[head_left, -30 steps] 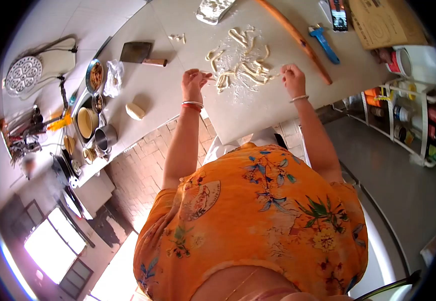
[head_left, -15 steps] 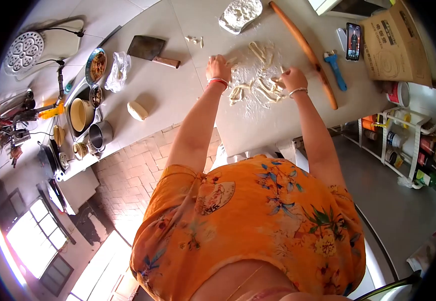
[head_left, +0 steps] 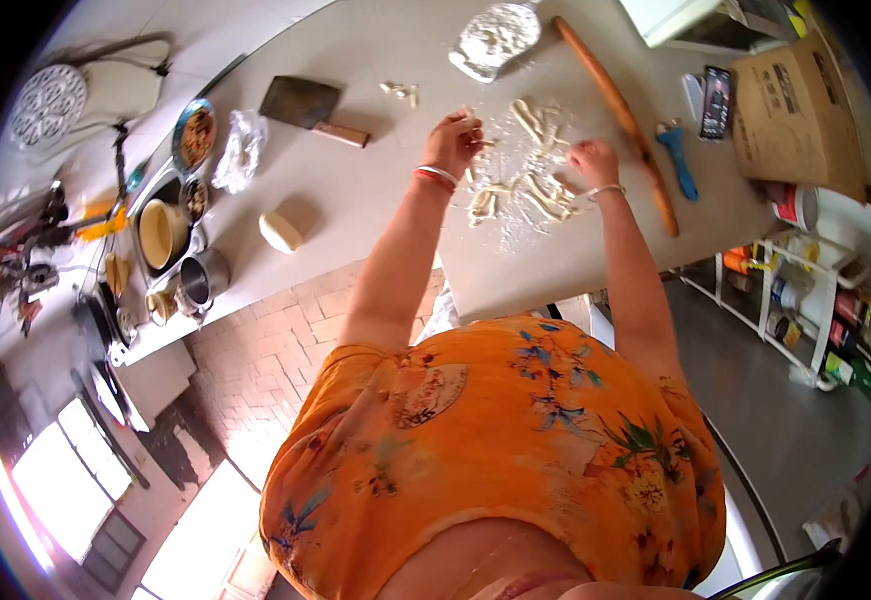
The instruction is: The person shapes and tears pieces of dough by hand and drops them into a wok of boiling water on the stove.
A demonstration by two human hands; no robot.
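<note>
Several floured dough strips (head_left: 535,198) lie in a loose pile on the grey table (head_left: 355,215). At the pile's left edge is my left hand (head_left: 453,140), its fingers pinched together on what looks like a pale strip end. My right hand (head_left: 593,163) is closed at the pile's right side, over the flour; whatever it holds is too small to make out. Beyond the pile sits a tray of flour (head_left: 496,40). A long wooden rolling pin (head_left: 620,110) lies to the right. Small dough scraps (head_left: 401,93) rest beyond my left hand.
A cleaver (head_left: 300,102), a plastic bag (head_left: 241,150) and a dough lump (head_left: 280,232) lie on the left. Pots and bowls (head_left: 163,232) stand further left. On the right are a blue peeler (head_left: 677,160), a phone (head_left: 715,103) and a cardboard box (head_left: 795,115).
The view has shifted, moving the table items in the picture. My left hand has turned and its fingers now pinch near the pile's left edge; my right hand has drawn back slightly from the strips.
</note>
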